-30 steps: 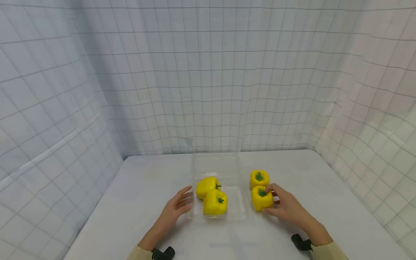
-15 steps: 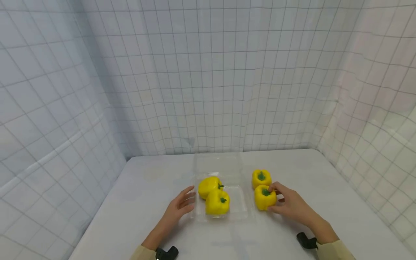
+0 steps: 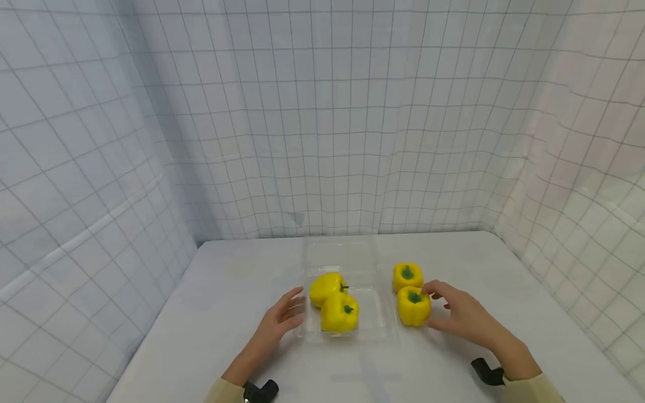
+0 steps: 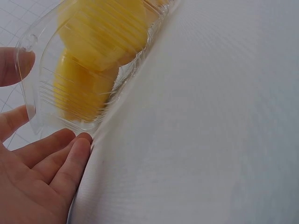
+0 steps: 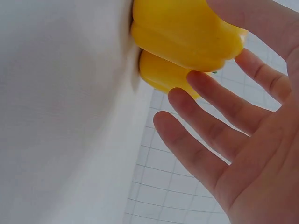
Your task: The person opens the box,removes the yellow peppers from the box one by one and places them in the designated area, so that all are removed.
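Observation:
A clear plastic clamshell box (image 3: 375,313) stands on the table with two yellow bell peppers in it, a rear one (image 3: 324,290) and a front one (image 3: 339,314). My left hand (image 3: 277,320) is at the box's left side with fingers loosely extended; in the left wrist view its fingertips (image 4: 79,144) lie close to the clear wall. Right of the box, two more yellow bell peppers stand stem up on the table, a far one (image 3: 407,276) and a near one (image 3: 414,307). My right hand (image 3: 461,316) is beside the near pepper, its fingers spread and relaxed around its right side.
The box's clear lid (image 3: 339,253) lies folded back behind it. White cloth with a dark grid (image 3: 312,140) hangs behind and along both sides of the white table (image 3: 242,268). A black wrist mount (image 3: 486,372) sits at each wrist.
My right hand has drawn back slightly to the right, loosening from the near bell pepper, which stays standing. The left hand keeps its place by the box. The head view has shifted a little.

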Demonstrator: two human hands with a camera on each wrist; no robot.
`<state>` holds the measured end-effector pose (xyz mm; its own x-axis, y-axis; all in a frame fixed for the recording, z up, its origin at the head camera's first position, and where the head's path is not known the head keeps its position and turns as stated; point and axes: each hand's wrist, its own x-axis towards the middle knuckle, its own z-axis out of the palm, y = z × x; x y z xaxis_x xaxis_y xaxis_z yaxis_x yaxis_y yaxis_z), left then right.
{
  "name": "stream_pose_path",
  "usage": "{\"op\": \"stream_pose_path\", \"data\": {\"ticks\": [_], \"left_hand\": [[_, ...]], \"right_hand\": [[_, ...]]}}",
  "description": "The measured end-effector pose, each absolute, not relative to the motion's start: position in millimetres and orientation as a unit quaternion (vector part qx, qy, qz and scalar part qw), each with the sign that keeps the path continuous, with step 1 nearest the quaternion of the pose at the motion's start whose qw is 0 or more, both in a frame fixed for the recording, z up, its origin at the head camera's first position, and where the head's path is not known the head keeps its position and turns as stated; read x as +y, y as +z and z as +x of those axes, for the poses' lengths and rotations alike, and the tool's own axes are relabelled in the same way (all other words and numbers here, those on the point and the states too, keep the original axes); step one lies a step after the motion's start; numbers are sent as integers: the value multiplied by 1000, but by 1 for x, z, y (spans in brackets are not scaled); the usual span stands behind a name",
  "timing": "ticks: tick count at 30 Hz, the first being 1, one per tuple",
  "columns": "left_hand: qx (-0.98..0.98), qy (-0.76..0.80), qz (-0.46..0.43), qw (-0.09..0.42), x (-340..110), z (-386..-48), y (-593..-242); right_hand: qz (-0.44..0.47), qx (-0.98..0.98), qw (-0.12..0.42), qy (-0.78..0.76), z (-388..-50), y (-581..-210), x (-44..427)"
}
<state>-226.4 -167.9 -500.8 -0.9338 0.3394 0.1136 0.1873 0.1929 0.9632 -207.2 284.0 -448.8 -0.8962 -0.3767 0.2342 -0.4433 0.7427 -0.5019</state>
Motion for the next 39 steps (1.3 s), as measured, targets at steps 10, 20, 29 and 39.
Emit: {"op": "stream_pose_path", "data": {"ticks": [10,20,29,39], "left_hand": [[769,615,166,52,-168,-226,-498],[771,609,180,58,-167,-227,-498],[772,606,179,58,-168,-225,-501],[771,608,178,65,-169,-224,-501]], "right_hand": [[232,-928,73,281,-207,-424,291],[245,-925,79,278,-215,-411,287],[247,-924,75,281,-218,-399,275],[276,-914,80,288,-220,-389,251]]}}
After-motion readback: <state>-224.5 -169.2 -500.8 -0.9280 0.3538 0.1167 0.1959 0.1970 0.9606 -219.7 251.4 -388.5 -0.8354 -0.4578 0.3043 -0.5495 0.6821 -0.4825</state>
